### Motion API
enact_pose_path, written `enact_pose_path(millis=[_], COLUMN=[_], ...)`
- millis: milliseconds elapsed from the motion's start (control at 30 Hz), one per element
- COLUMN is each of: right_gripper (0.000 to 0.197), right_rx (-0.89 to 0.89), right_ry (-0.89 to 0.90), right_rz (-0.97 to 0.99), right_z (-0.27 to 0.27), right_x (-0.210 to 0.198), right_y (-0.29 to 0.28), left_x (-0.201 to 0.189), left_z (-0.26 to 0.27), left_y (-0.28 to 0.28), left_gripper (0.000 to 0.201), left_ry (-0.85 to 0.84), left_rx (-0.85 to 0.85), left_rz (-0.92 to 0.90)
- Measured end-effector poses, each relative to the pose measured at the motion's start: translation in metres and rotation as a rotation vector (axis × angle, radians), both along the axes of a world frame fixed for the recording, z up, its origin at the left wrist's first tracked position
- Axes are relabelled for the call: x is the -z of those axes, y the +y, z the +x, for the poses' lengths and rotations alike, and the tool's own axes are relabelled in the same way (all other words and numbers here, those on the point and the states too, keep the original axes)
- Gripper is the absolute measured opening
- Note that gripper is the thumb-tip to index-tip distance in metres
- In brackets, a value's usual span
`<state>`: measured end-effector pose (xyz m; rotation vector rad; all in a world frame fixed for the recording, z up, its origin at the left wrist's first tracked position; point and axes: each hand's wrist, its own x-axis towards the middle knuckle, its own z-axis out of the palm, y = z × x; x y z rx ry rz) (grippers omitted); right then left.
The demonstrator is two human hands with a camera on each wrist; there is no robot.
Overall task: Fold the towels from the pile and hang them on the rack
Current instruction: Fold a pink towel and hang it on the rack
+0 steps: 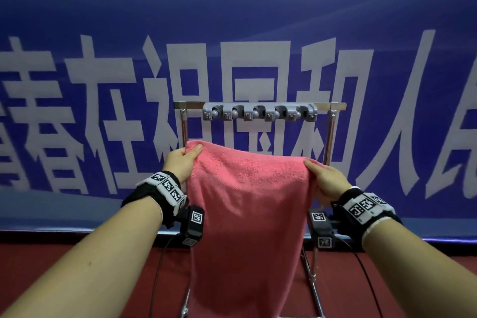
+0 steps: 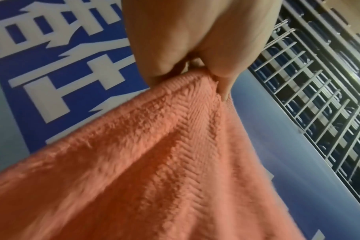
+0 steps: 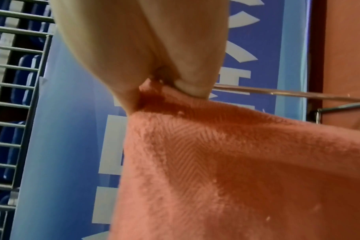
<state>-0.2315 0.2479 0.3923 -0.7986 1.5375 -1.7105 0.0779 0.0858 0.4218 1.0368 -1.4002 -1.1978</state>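
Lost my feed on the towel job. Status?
Left hand, right hand each pinch a top corner of pink towel. Towel spread before rack, not released. Nothing seen blocking.

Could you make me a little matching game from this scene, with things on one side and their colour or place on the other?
1 towel
2 left hand
3 grey clip strip
4 banner

A blue with white characters
B on the top bar of the rack
C pink
D pinching the towel's top left corner

Pairs: 1-C, 2-D, 3-B, 4-A
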Motion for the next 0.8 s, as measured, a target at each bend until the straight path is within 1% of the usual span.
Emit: enact_pose_path(millis=[67, 167, 233, 333, 400, 500, 633, 700, 800], right_gripper=[0.027, 0.026, 0.029, 0.033, 0.033, 0.036, 0.029, 0.029, 0.027], right_rx=[-0.096, -0.192, -0.173, -0.086, -0.077, -0.127, -0.193, -0.231, -0.236], right_ry=[-0.080, -0.122, -0.114, -0.149, -0.201, -0.261, -0.311, -0.282, -0.221], right_rz=[-0.042, -0.043, -0.038, -0.032, -0.013, 0.055, 0.072, 0.076, 0.128], right_z=[0.006, 0.019, 0.027, 0.034, 0.040, 0.051, 0.066, 0.072, 0.076], right_x=[0.008, 0.020, 0.033, 0.061, 0.081, 0.117, 0.158, 0.179, 0.218], right_y=[-0.004, -0.006, -0.009, -0.022, -0.030, -0.040, -0.048, -0.052, -0.056], left_x=[0.011, 0.032, 0.047, 0.073, 0.094, 0.125, 0.171, 0.195, 0.231], left_z=[-0.008, -0.024, -0.035, -0.049, -0.058, -0.069, -0.081, -0.085, -0.087], left_y=[-0.002, 0.006, 0.012, 0.016, 0.018, 0.021, 0.020, 0.020, 0.021], left_gripper=[0.023, 0.020, 0.021, 0.021, 0.020, 0.022, 0.026, 0.026, 0.028], left_ry=[0.075, 0.172, 0.216, 0.236, 0.210, 0.117, 0.002, -0.056, -0.078], left_rx=[0.006, 0.061, 0.103, 0.153, 0.169, 0.208, 0.268, 0.293, 0.339], left_rz=[0.090, 0.192, 0.245, 0.310, 0.327, 0.331, 0.351, 0.370, 0.421])
